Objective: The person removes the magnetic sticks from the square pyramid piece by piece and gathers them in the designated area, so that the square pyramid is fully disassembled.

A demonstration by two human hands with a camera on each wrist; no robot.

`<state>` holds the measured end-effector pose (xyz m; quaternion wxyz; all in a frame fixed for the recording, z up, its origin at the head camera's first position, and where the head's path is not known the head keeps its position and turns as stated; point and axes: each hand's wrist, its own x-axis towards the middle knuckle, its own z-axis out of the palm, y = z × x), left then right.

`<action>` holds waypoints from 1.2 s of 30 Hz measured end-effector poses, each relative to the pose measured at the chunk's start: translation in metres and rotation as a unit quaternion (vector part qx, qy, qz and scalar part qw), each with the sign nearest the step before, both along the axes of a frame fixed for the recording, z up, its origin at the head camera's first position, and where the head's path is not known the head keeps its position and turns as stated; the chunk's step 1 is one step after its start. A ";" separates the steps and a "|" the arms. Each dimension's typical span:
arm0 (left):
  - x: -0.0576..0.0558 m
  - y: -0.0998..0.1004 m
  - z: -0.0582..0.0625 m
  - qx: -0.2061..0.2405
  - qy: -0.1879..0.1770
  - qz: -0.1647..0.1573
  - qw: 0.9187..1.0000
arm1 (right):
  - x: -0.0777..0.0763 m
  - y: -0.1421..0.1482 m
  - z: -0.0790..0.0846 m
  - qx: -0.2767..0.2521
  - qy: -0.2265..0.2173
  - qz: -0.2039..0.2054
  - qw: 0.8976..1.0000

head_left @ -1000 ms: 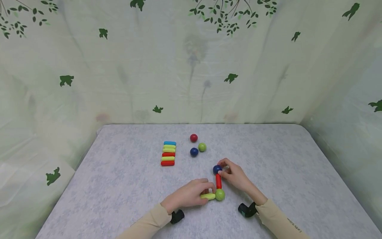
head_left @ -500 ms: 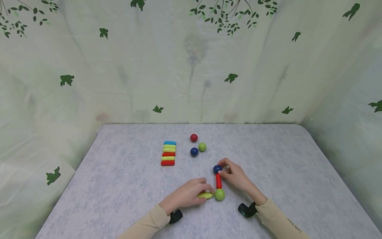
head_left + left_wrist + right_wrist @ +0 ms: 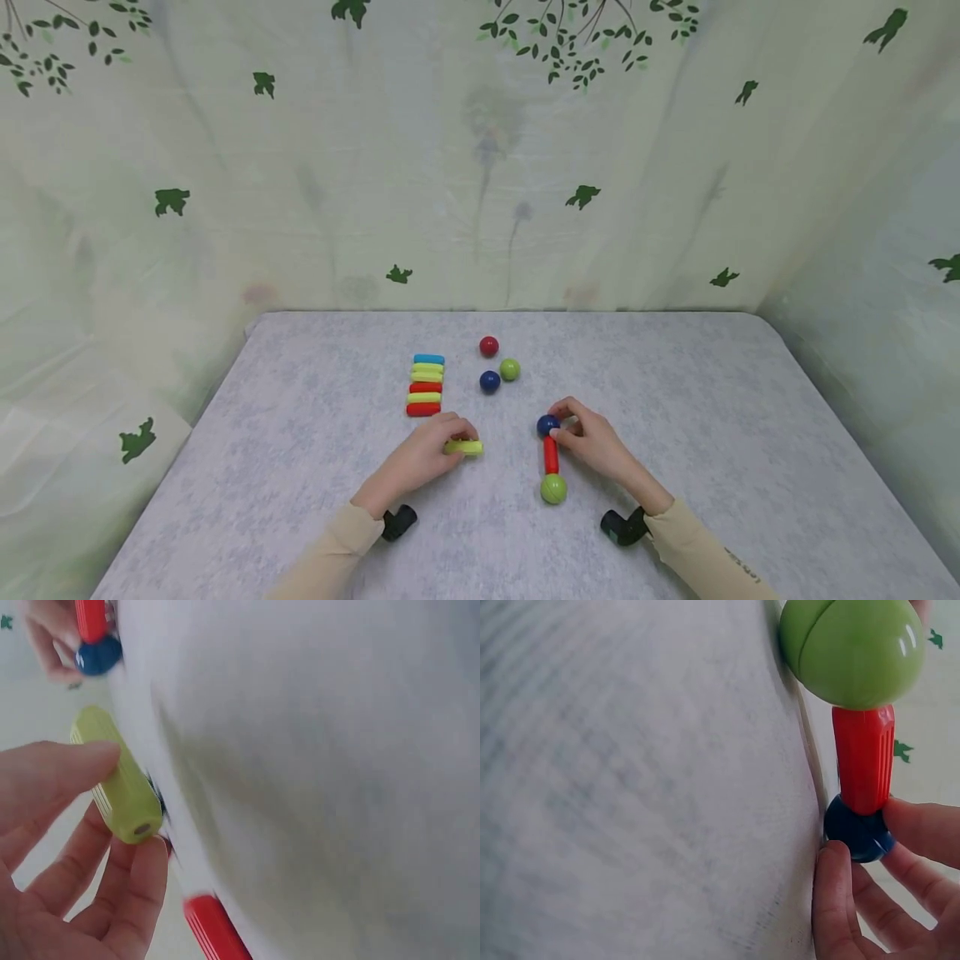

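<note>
The left hand (image 3: pixel 420 460) pinches a short yellow-green plastic stick (image 3: pixel 463 447) between its thumb and fingers. The hand and the stick are low over the grey speckled table (image 3: pixel 300 467), just in front of a neat row of coloured plastic sticks (image 3: pixel 424 385). That row has one blue stick at the back, then yellow-green and red ones. In the left wrist view the ribbed stick (image 3: pixel 120 787) sits between the thumb on top and a fingertip at its end.

The right hand (image 3: pixel 596 442) pinches a small dark blue ball (image 3: pixel 547 426) with its fingertips. A short red plastic stick (image 3: pixel 551 455) is stuck to this ball. A green ball (image 3: pixel 553 488) is stuck to the stick's other end. The three pieces lie in a line on the table, well apart from the left hand.

Farther back sit three loose balls close together: a red ball (image 3: pixel 489 346), a second green ball (image 3: pixel 510 369) and a second blue ball (image 3: pixel 490 382).
</note>
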<state>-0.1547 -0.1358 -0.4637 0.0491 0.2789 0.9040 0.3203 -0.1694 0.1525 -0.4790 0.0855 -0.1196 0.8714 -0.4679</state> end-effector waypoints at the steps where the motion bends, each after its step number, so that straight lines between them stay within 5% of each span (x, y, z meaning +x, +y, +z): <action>1: -0.002 -0.005 0.000 0.000 0.005 0.020 1.000 | 0.000 0.001 0.000 -0.002 0.001 0.002 1.000; 8: -0.015 -0.026 0.004 -0.029 0.022 0.126 0.991 | 0.002 0.002 -0.003 -0.018 0.012 -0.008 1.000; 24: -0.021 -0.036 0.000 -0.061 0.070 0.159 0.983 | 0.003 0.004 -0.001 -0.019 -0.020 -0.047 0.999; 29: -0.019 -0.028 0.003 -0.026 0.064 0.124 0.990 | 0.005 0.005 0.003 -0.029 -0.031 -0.047 0.998; 36: -0.007 0.004 0.008 0.013 -0.032 -0.031 0.999 | 0.007 0.007 0.004 -0.038 -0.045 -0.036 0.998</action>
